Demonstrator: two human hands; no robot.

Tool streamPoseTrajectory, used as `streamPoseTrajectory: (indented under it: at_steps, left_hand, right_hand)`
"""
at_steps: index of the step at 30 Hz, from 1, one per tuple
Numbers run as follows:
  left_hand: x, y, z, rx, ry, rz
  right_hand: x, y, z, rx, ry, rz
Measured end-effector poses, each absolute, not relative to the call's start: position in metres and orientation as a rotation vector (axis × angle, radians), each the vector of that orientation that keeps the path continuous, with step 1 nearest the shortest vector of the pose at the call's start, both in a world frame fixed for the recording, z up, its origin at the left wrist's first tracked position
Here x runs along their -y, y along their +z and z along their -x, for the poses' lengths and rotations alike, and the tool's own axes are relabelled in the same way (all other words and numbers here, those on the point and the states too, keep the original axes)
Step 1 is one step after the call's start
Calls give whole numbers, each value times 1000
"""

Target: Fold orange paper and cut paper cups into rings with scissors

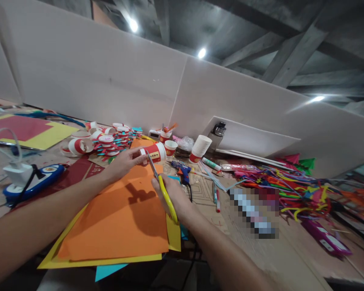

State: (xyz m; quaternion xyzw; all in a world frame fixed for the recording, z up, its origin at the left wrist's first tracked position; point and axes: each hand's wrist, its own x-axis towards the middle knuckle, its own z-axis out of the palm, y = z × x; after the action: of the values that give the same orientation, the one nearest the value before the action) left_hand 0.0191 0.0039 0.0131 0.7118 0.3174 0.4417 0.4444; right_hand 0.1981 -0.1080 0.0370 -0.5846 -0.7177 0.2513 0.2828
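My left hand (125,161) grips a red-and-white paper cup (155,153) lying on its side above the orange paper sheet (121,218). My right hand (170,193) is closed round yellow-handled scissors (165,192), whose blades point up toward the cup's rim and touch or nearly touch it. The orange sheet lies on yellow and teal sheets at the table's near edge.
A stack of white paper cups (199,148) and a blue glue gun (182,170) sit just beyond. Cut cups with red and teal pieces (109,139) lie at the back left. Coloured pipe cleaners (288,188) spread on the right. A white charger on a blue case (27,178) is at the left.
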Motion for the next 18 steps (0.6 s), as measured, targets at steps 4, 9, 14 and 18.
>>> streamPoseTrajectory:
  at_steps: [4, 9, 14, 18]
  left_hand:
    - [-2, 15, -19, -850, 1113, -1880]
    - [-2, 16, -20, -818, 1124, -1871]
    - [-3, 15, -20, -831, 1127, -1861]
    - [-3, 13, -19, -860, 1126, -1936]
  right_hand:
    - [107, 36, -198, 1925, 676, 1575]
    - [108, 37, -198, 1902, 681, 1590]
    - [108, 38, -199, 1929, 677, 1580]
    - [105, 35, -200, 1956, 665, 1587]
